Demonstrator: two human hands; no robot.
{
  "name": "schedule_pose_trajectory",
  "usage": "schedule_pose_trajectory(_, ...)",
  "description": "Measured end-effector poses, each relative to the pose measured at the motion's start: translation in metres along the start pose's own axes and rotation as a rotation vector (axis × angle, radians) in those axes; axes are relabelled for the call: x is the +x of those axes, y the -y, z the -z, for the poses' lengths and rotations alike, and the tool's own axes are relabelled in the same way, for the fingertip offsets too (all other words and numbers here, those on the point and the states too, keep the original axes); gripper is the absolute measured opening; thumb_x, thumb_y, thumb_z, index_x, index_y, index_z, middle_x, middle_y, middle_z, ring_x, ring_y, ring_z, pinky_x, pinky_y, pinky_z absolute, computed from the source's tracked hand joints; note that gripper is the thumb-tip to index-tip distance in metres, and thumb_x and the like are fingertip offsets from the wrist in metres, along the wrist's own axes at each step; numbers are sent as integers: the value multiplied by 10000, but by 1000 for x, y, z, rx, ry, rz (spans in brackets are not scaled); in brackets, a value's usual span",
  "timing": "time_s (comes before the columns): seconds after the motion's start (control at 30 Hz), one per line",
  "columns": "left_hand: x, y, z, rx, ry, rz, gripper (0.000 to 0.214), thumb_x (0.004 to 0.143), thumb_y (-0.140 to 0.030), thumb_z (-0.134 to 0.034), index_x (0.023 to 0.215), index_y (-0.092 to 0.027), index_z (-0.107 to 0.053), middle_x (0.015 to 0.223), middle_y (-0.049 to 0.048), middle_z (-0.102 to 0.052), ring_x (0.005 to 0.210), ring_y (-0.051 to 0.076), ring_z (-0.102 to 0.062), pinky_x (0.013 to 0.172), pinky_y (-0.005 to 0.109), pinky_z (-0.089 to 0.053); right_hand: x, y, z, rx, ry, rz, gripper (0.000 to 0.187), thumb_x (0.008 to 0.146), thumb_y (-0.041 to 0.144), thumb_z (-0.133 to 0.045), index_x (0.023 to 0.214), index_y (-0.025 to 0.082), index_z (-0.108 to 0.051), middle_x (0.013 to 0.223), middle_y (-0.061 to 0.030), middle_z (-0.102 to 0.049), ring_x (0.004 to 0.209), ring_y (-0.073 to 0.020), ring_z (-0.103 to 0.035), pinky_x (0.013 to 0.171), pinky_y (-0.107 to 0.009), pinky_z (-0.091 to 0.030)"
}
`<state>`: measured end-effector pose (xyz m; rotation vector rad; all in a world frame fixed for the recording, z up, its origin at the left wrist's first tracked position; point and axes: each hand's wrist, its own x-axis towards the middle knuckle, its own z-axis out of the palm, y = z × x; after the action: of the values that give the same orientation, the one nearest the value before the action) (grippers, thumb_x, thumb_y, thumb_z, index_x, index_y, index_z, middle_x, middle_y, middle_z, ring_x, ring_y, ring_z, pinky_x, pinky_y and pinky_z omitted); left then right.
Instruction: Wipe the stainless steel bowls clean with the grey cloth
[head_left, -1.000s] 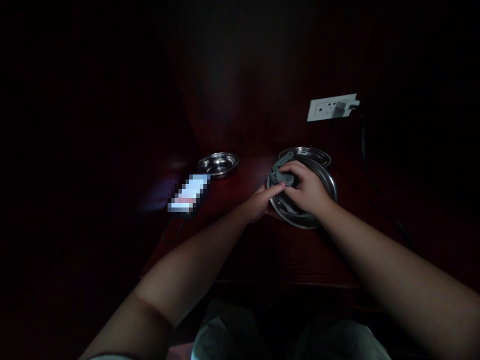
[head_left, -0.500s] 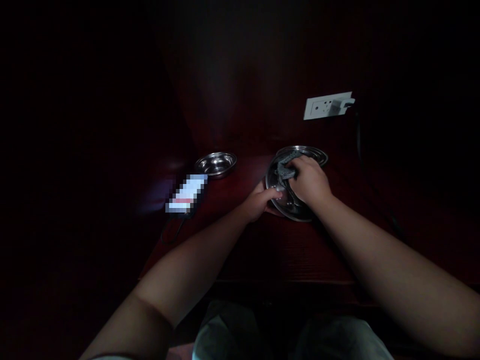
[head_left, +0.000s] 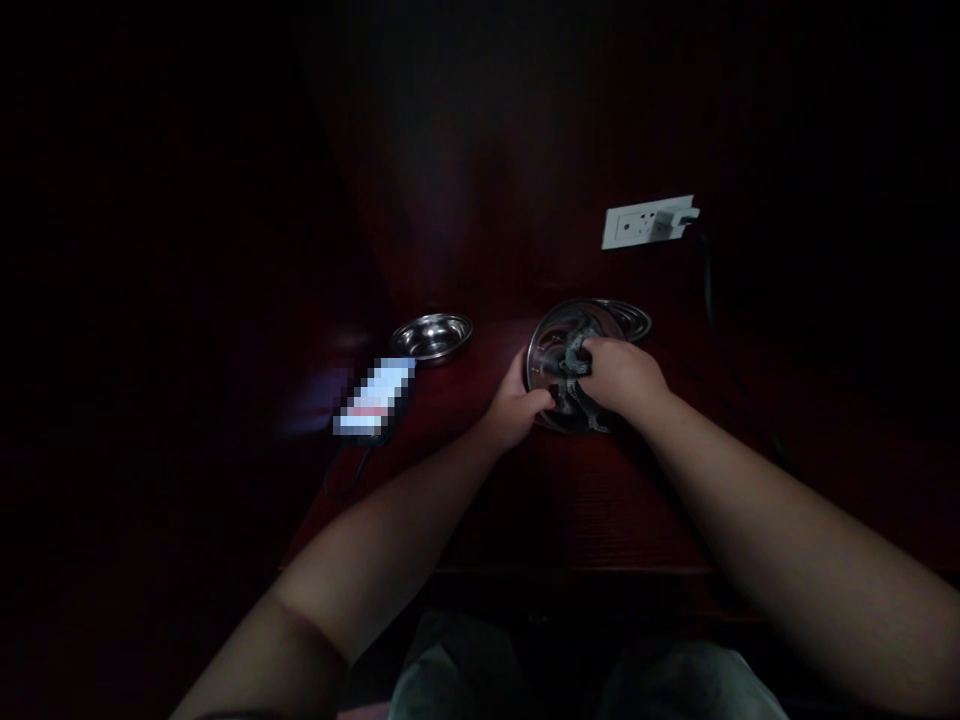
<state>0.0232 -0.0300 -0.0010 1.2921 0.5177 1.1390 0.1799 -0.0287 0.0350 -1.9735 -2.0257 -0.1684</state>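
A round steel plate (head_left: pixel 541 350) is tilted up off the dark red wooden table (head_left: pixel 585 500). My left hand (head_left: pixel 514 405) grips its near left rim, fingers curled over the edge. Closed on a bunched grey cloth (head_left: pixel 574 350), my right hand (head_left: pixel 622 378) presses it against the plate's inner face. A second steel plate (head_left: pixel 634 318) lies flat just behind.
A small steel bowl (head_left: pixel 433 337) sits at the left rear of the table. A lit phone (head_left: pixel 375 397) with a cable lies near the left edge. A white wall socket (head_left: pixel 643 222) with a plug and cord is on the back panel. The surroundings are very dark.
The plate has been tipped from lying flat to standing on edge. The cloth has bunched up in my right hand and moved across the plate's face.
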Motion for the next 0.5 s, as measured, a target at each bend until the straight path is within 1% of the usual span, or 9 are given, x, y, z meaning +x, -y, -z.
schedule_pose_trajectory(0.13, 0, 0, 1, 1, -18, 0, 666, 522, -96, -551, 1172, -195, -443, 942, 38, -616, 881, 211, -571, 773, 348, -442, -1, 0, -1, -32, 85, 37, 302, 676, 316, -538, 934, 188, -629, 887, -115, -667, 806, -273, -621, 636, -335, -430)
schedule_pose_trajectory(0.23, 1, 2, 2, 3, -36, 2, 653, 510, -89, -545, 1148, -198, -454, 938, 33, -612, 855, 202, -565, 757, 345, -444, 0, -1, -3, -14, 132, 81, 328, 671, 332, -529, 951, 202, -641, 894, -110, -669, 810, -273, -621, 642, -342, -429)
schedule_pose_trajectory(0.3, 3, 3, 2, -4, -56, 5, 638, 497, -79, -543, 1119, -197, -465, 942, 32, -608, 858, 195, -559, 762, 337, -441, 0, -2, -5, 8, 176, 116, 323, 661, 331, -533, 937, 214, -653, 873, -98, -670, 795, -260, -619, 639, -333, -425)
schedule_pose_trajectory(0.5, 5, 7, 5, -50, -109, 42, 606, 476, -80, -537, 1067, -197, -473, 970, 27, -595, 872, 183, -556, 751, 311, -434, 0, -2, -6, 136, 296, 231, 214, 631, 314, -566, 798, 215, -657, 784, -52, -663, 711, -201, -605, 582, -280, -396)
